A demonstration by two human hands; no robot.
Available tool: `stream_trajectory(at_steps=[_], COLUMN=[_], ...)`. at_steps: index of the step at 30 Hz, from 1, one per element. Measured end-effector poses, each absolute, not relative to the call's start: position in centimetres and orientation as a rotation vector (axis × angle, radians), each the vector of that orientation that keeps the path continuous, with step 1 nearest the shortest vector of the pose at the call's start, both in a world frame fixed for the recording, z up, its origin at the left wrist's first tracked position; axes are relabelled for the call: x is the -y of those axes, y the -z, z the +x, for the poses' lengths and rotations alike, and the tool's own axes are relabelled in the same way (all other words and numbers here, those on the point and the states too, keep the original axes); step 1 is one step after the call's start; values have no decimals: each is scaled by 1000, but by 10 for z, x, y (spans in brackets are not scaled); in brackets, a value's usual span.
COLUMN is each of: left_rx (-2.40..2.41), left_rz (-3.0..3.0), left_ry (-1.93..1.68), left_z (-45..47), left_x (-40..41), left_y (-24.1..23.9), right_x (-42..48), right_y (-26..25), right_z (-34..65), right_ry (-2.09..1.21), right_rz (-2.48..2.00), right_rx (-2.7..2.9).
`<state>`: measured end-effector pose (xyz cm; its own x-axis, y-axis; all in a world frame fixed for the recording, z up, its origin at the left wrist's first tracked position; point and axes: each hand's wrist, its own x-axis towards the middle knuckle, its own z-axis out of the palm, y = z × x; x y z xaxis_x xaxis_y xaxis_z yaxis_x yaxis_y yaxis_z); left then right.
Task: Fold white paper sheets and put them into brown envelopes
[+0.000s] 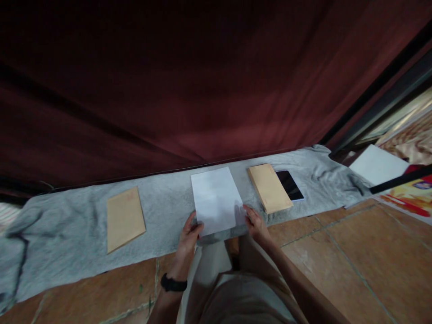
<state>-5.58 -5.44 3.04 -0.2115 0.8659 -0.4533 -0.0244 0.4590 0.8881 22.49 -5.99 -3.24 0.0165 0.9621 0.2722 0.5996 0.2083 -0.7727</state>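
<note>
A white sheet of paper [218, 195] lies on the grey cloth, directly in front of me. My left hand [189, 234] pinches its near left corner, thumb on top and fingers at the edge. At the near right edge, my right hand [256, 225] grips the same paper; part of its fingers is hidden. Whether it is one sheet or a thin stack, I cannot tell. To the right is a stack of brown envelopes [269, 186]. Another brown envelope [124, 216] lies flat, well to the left of my left hand.
A dark-screened phone [289, 184] rests beside the envelope stack. The grey cloth [165, 211] runs along a dark red curtain [216, 103]. Brown floor tiles [324, 256] are on the near side. A white flat item [378, 164] and a colourful printed sheet [410, 198] sit at far right.
</note>
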Motion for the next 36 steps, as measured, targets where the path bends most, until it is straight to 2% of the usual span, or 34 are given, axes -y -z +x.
stream_trajectory(at_steps=[7, 14, 17, 23, 30, 36], left_rx=[-1368, -1291, -1273, -1245, -1568, -1574], left_rz=[511, 529, 549, 822, 1383, 1342], left_ry=[-1079, -899, -926, -976, -1061, -988], left_z=[-68, -76, -81, -103, -105, -93], left_x=[76, 89, 92, 90, 52, 22], left_y=[-50, -53, -48, -33, -17, -23], right_x=[69, 70, 67, 60, 37, 12], right_y=[24, 12, 12, 11, -5, -4], right_z=[248, 244, 242, 240, 233, 225], right_ry=[-702, -662, -676, -742, -815, -854], right_rz=[-1298, -1141, -1113, -1295, -1372, -1416], right_rx=[1679, 1871, 1926, 1893, 1754, 1581])
